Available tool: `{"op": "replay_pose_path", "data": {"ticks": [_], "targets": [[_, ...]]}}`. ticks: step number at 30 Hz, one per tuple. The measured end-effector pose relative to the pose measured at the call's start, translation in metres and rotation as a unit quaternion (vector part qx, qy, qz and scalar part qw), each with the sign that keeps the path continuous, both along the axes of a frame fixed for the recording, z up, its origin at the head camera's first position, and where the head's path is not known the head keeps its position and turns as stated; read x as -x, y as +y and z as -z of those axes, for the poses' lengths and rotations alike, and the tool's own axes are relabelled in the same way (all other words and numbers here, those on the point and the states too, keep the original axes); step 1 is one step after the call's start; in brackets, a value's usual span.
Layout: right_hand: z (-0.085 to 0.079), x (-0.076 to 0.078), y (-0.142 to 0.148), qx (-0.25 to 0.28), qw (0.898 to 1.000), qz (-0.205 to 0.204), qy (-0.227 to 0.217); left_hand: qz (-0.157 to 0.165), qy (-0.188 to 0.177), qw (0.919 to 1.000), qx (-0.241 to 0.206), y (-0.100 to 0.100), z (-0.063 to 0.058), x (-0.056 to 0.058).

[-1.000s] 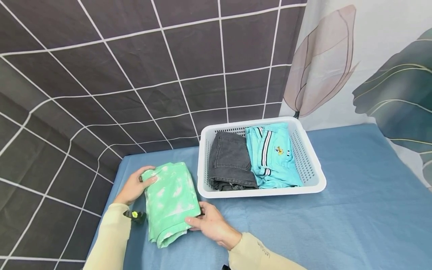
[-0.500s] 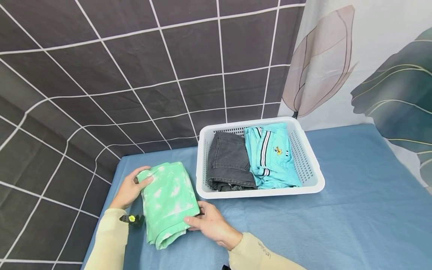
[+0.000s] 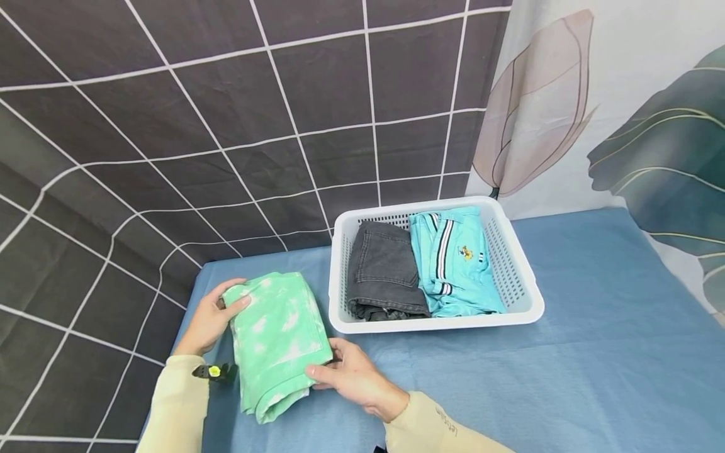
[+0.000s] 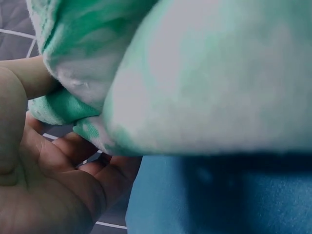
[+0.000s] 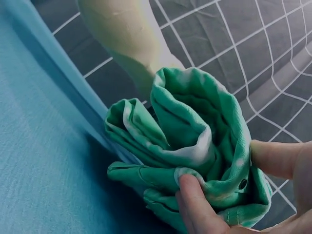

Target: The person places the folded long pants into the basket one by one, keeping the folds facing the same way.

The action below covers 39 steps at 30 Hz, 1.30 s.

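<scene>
Between both hands is a folded green garment (image 3: 280,343) with white patches, its kind not plain from the folds. My left hand (image 3: 209,318) grips its upper left corner, thumb on top and fingers underneath. At the lower right edge my right hand (image 3: 357,380) pinches the cloth between thumb and fingers. The right wrist view shows the rolled, layered end of the green garment (image 5: 195,141), with a small dark round spot near its edge. In the left wrist view the cloth hangs above the blue surface, with the fingers of the left hand (image 4: 63,170) beneath its corner.
Right of the garment stands a white perforated plastic basket (image 3: 436,324). Inside it lie folded dark grey jeans (image 3: 387,261) and a folded turquoise garment (image 3: 461,264) with striped trim. A blue cloth (image 3: 510,384) covers the surface. Dark grid-patterned fabric (image 3: 317,100) hangs behind and at left.
Both hands keep their hold on the green garment. It has shifted slightly left, its lower end a little nearer to me, and the left hand has moved left with it.
</scene>
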State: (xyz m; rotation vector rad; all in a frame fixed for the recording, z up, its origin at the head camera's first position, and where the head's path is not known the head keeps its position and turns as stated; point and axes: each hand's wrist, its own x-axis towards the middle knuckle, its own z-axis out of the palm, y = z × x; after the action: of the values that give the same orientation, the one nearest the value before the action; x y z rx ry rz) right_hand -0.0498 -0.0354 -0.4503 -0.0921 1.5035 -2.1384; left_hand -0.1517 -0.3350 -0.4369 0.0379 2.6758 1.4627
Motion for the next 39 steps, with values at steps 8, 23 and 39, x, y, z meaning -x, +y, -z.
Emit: {"op": "replay_pose_path", "data": {"ticks": [8,23,39], "targets": [[-0.002,0.002,0.004,-0.002,1.0,-0.021,0.017,-0.009,0.007,0.9993,-0.036,0.0,-0.001,-0.004],[-0.008,0.002,0.01,0.0,0.998,-0.02,0.054,-0.038,0.026,0.9982,-0.038,0.003,-0.009,-0.015],[-0.017,0.004,0.017,0.038,0.998,-0.034,0.047,-0.115,0.044,0.9862,-0.11,0.007,-0.015,-0.027]]}}
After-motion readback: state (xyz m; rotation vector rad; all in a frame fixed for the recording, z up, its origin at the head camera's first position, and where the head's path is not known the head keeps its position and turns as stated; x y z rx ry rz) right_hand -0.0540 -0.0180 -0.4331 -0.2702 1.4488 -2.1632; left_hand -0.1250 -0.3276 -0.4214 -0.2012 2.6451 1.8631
